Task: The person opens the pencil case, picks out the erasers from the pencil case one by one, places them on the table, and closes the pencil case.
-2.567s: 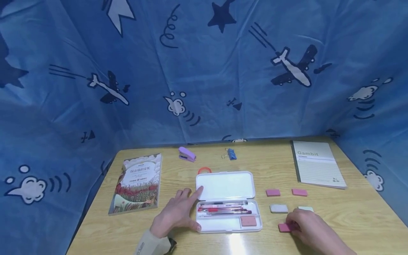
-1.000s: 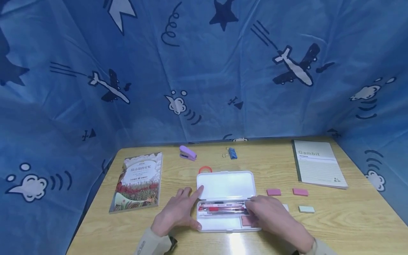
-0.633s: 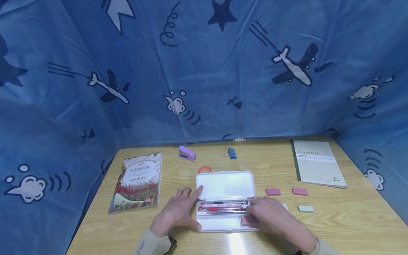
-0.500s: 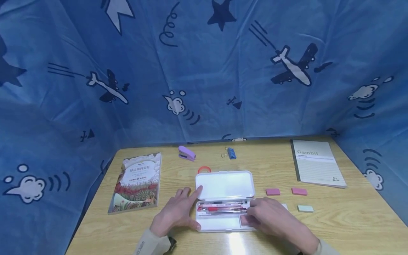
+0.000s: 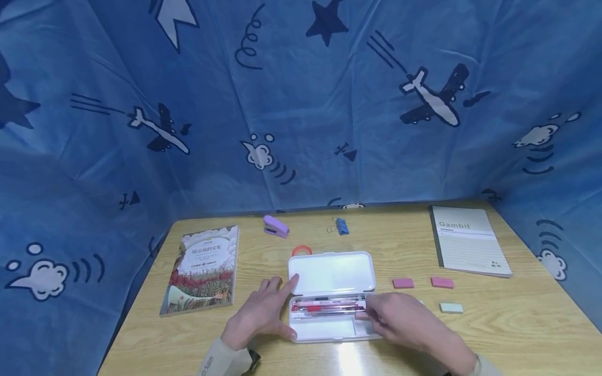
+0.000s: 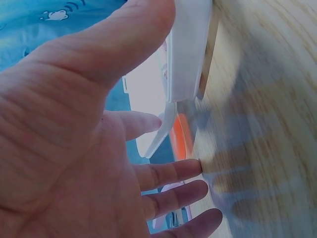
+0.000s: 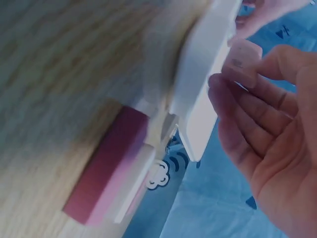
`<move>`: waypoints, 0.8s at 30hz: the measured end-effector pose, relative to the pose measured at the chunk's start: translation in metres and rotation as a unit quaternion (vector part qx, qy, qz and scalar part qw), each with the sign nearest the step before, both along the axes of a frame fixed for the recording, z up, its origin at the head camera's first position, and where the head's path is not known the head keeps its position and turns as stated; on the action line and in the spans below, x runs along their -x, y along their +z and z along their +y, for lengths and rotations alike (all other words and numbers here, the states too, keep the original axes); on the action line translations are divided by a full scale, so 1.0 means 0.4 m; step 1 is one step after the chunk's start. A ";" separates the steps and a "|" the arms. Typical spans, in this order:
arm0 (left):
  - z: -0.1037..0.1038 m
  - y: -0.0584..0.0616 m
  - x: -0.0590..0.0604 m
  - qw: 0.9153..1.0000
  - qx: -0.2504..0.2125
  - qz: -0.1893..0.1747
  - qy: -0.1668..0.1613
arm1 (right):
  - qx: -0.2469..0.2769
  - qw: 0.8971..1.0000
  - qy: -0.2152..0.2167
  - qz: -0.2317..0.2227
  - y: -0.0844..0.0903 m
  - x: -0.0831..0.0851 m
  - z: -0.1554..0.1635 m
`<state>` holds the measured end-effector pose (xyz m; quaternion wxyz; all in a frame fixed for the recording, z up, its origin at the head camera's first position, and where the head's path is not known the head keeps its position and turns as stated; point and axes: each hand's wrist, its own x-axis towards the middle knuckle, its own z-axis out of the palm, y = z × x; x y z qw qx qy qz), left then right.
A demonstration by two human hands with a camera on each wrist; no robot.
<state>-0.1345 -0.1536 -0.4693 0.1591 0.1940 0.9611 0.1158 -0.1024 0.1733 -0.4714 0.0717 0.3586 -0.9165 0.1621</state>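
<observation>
The open white case [image 5: 331, 292] lay in the middle of the tabletop [image 5: 517, 324], its lid flat toward the back and pens [image 5: 324, 307] lined up in the upper tray. The left hand [image 5: 261, 313] rested on the tabletop against the case's left side, fingers [image 5: 275, 284] spread and fairly straight, the forefinger tip touching the lid's left edge and the thumb against the near left corner. From the left wrist the same spread showed, with the case's white edge [image 6: 185, 54] just beyond the thumb.

The right hand [image 5: 404, 321] lay over the right end of the case, above the small lower compartment. From the right wrist its fingers [image 7: 247, 99] were curled together, pinching a pink eraser [image 7: 242, 62] at the tips, close above the case [image 7: 203, 99]. Another pink eraser [image 7: 114, 158] showed at the case's end in that view; whether it sat inside or beside I could not tell.

Right of the case, two pink erasers [image 5: 403, 283] [image 5: 442, 282] lay side by side, apart, and a pale green one [image 5: 451, 308] nearer. A notebook [image 5: 467, 240] lay at the far right, a book [image 5: 204, 269] at the left, a purple stapler [image 5: 275, 226] and a blue clip [image 5: 342, 226] at the back, and a red tape roll [image 5: 301, 250] just behind the lid.
</observation>
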 end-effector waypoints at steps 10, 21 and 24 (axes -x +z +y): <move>0.000 -0.002 -0.001 1.000 -0.002 0.004 -0.007 | 0.112 0.990 -0.023 -0.085 0.025 -0.023 0.077; -0.003 -0.006 0.001 1.000 -0.016 0.004 -0.010 | 0.077 0.990 -0.113 0.034 0.002 -0.070 0.239; -0.002 -0.007 0.002 1.000 -0.013 0.004 -0.010 | 0.061 0.986 -0.146 0.044 -0.007 -0.082 0.284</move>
